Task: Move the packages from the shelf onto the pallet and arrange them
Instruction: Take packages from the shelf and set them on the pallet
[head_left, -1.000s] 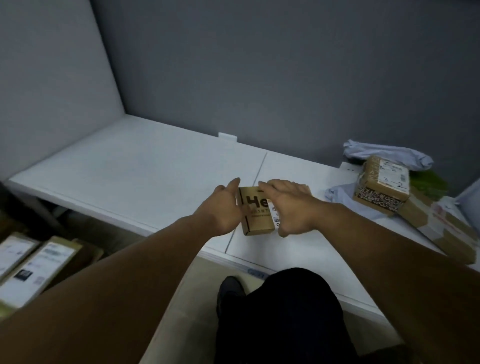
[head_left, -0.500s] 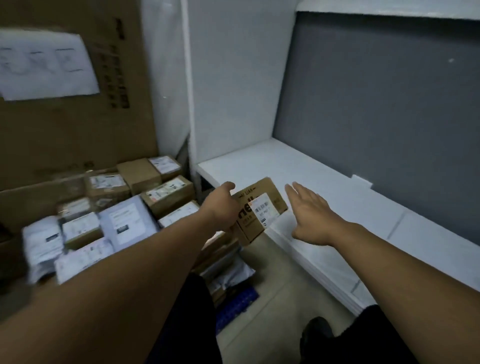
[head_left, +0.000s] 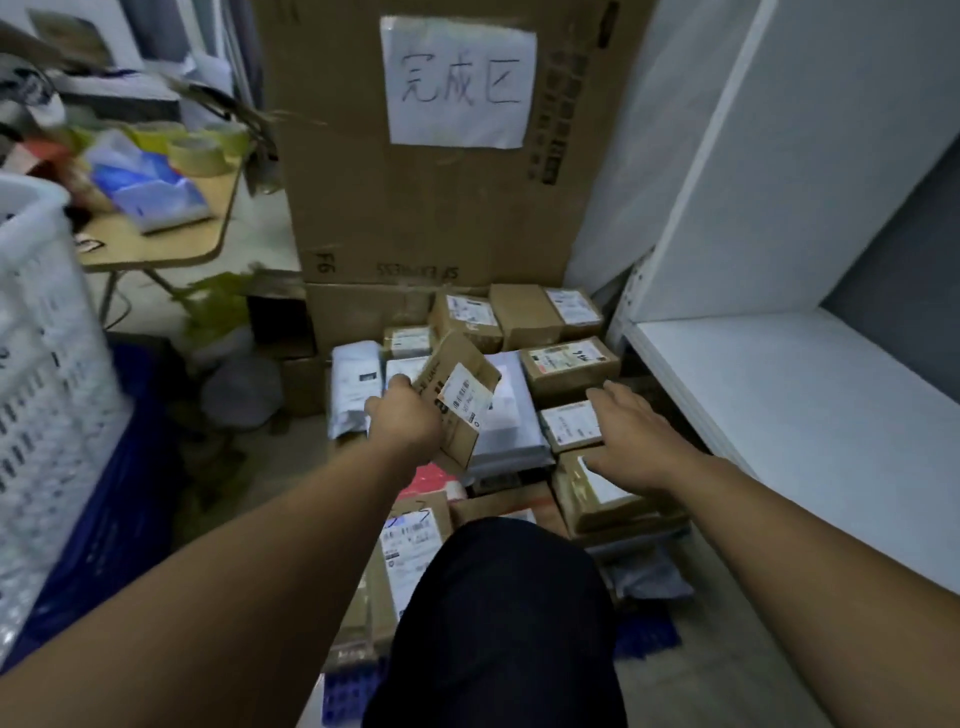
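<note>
Gripping the small brown white-labelled cardboard box (head_left: 457, 400) by one edge, the left hand (head_left: 402, 421) holds it tilted over the packages (head_left: 569, 366) heaped on the blue plastic pallet (head_left: 647, 636), likely seeking a gap, while the right hand (head_left: 631, 436) hovers empty, fingers spread, ready to steady it.

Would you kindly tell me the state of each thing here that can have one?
Small box: tilted, held in the air above the packages.
Left hand: grips the box.
Right hand: open, holding nothing.
Pallet: loaded with packages.
Large carton: upright behind them.
</note>
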